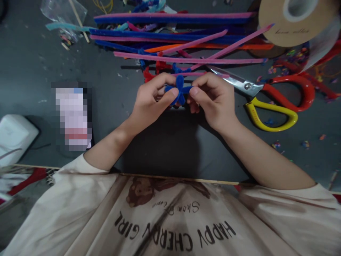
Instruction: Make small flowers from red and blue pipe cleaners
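Between both hands is a small blue pipe-cleaner flower (180,83) with several rounded petals. My left hand (157,94) pinches its left side between thumb and fingers. On the other side, my right hand (213,97) has thumb and forefinger closed on the right petal. The fingers beneath the flower are partly hidden. Just beyond the hands lie pink pipe cleaners (191,58) and bent red pipe-cleaner pieces (162,66). A pair of scissors (247,86) with one red and one yellow handle lies by my right hand, blades pointing toward the upper left.
Blue pipe cleaners (173,20) and an orange one (255,46) lie across the back of the dark table (112,89). A ribbon spool (277,30) stands at upper right, near colourful scraps (295,57). Leftward are a blurred phone (73,115) and a white box-shaped object (17,137).
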Demonstrator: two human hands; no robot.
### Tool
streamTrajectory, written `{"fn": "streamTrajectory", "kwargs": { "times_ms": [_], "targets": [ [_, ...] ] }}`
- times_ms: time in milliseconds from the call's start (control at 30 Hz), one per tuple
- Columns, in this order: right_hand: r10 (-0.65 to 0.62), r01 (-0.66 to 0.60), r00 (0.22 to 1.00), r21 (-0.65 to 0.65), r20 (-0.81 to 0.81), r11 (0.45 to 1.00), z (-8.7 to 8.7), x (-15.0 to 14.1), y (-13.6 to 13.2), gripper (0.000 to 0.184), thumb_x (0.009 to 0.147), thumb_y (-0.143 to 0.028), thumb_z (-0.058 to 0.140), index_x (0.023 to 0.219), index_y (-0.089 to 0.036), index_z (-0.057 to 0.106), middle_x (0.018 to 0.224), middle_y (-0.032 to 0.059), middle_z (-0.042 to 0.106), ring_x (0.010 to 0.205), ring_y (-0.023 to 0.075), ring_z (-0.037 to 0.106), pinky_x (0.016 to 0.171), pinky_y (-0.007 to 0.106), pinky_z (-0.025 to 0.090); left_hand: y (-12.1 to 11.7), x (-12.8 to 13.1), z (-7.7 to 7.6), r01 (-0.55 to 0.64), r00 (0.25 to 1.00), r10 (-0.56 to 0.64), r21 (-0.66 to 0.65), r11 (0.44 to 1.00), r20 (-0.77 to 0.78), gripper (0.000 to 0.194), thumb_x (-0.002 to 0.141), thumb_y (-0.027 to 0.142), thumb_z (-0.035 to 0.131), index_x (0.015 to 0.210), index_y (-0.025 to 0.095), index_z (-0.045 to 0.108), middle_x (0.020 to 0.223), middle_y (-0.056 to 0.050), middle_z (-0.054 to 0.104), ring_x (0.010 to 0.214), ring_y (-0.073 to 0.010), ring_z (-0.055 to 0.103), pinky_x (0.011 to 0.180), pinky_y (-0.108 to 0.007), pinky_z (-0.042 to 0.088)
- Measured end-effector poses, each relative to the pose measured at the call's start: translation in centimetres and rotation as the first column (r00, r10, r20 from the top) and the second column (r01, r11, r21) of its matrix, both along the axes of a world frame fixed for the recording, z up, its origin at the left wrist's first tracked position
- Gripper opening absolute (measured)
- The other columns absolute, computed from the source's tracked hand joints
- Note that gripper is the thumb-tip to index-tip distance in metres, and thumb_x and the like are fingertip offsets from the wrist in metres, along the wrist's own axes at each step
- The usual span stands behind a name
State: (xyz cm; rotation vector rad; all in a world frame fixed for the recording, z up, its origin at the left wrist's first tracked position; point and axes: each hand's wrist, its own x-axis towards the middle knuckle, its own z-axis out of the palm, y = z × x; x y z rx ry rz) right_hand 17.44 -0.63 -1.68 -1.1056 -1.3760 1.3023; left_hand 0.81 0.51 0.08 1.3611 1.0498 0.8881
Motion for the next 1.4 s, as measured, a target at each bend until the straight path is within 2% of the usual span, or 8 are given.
{"fn": "streamTrajectory", "kwargs": {
  "times_ms": [67,167,500,667,933,1167,1267,1400],
  "targets": [
    [-0.009,0.009,1.000,-0.002,-0.002,1.000,-0.1,0.0,0.0,0.028,0.084,-0.047,0.056,0.074,-0.021,0.050,0.061,-0.0069,0.053,0.043,0.0021,0.047,0.040,0.018,0.036,0.0,0.2,0.1,-0.030,0.999,0.028,-0.065,0.997,-0.022,0.003,0.080,0.019,0.057,0.079,0.017,0.058,0.067,0.005,0.065,0.060,-0.0054,0.063,0.060,-0.018,0.051],
    [-0.016,0.016,1.000,0.004,-0.013,1.000,-0.1,0.0,0.0,0.028,0.083,-0.047,0.056,0.074,-0.021,0.050,0.061,-0.0073,0.052,0.043,0.0018,0.046,0.040,0.018,0.036,-0.1,0.3,0.0,0.008,1.000,-0.009,-0.101,0.995,-0.007,0.003,0.078,0.018,0.058,0.077,0.017,0.055,0.065,0.005,0.065,0.062,-0.0063,0.065,0.062,-0.019,0.053],
    [0.044,-0.045,0.998,0.021,0.042,0.999,0.1,0.0,-0.1,0.027,0.085,-0.047,0.054,0.078,-0.021,0.051,0.062,-0.0064,0.054,0.044,0.0030,0.047,0.042,0.020,0.038,0.5,0.0,-1.5,0.053,0.984,-0.051,-0.009,0.999,0.168,0.011,0.086,0.028,0.049,0.091,0.020,0.042,0.060,0.007,0.067,0.051,-0.0081,0.066,0.048,-0.016,0.049],
    [0.054,-0.054,0.998,0.030,0.023,0.998,0.2,0.1,-0.1,0.022,0.087,-0.040,0.054,0.077,-0.021,0.052,0.062,-0.0065,0.054,0.044,0.0023,0.046,0.042,0.019,0.037,0.5,0.0,-1.5,0.089,0.991,-0.088,0.000,0.996,0.095,0.011,0.085,0.028,0.052,0.090,0.020,0.046,0.064,0.007,0.067,0.055,-0.0072,0.067,0.052,-0.015,0.049],
    [0.032,-0.032,0.999,-0.012,0.033,0.999,0.1,0.0,-0.1,0.026,0.087,-0.042,0.054,0.073,-0.020,0.050,0.058,-0.0060,0.051,0.043,0.0030,0.044,0.041,0.020,0.034,0.1,0.4,-0.9,-0.041,0.999,0.038,-0.123,0.992,-0.030,0.009,0.080,0.026,0.060,0.080,0.018,0.055,0.059,0.006,0.062,0.054,-0.0076,0.065,0.054,-0.018,0.050],
    [0.038,-0.039,0.999,-0.076,-0.012,0.996,0.1,0.2,0.3,0.037,0.079,-0.054,0.058,0.067,-0.021,0.049,0.050,-0.0079,0.046,0.036,0.0026,0.035,0.035,0.020,0.027,-0.6,0.2,-0.4,-0.006,0.996,0.006,0.002,1.000,-0.084,0.011,0.080,0.028,0.061,0.079,0.018,0.058,0.070,0.003,0.070,0.067,-0.0089,0.069,0.062,-0.018,0.053],
    [0.055,-0.057,0.998,-0.065,-0.036,0.996,0.1,0.2,0.3,0.033,0.081,-0.050,0.058,0.068,-0.021,0.050,0.052,-0.0073,0.048,0.036,0.0025,0.035,0.035,0.020,0.028,-0.6,0.7,-0.2,-0.055,0.998,0.053,-0.055,0.997,-0.038,0.009,0.080,0.024,0.060,0.077,0.018,0.054,0.064,0.004,0.068,0.062,-0.0085,0.068,0.059,-0.018,0.053],
    [0.124,-0.122,0.989,-0.024,0.078,0.992,0.9,0.6,0.1,0.026,0.086,-0.046,0.052,0.076,-0.022,0.051,0.062,-0.0052,0.052,0.044,0.0037,0.044,0.041,0.020,0.035,-0.1,1.1,0.4,-0.130,0.980,0.164,-0.263,0.956,0.112,0.011,0.080,0.016,0.056,0.073,0.020,0.048,0.052,0.008,0.062,0.047,-0.0057,0.061,0.047,-0.017,0.051]
  ]
}}
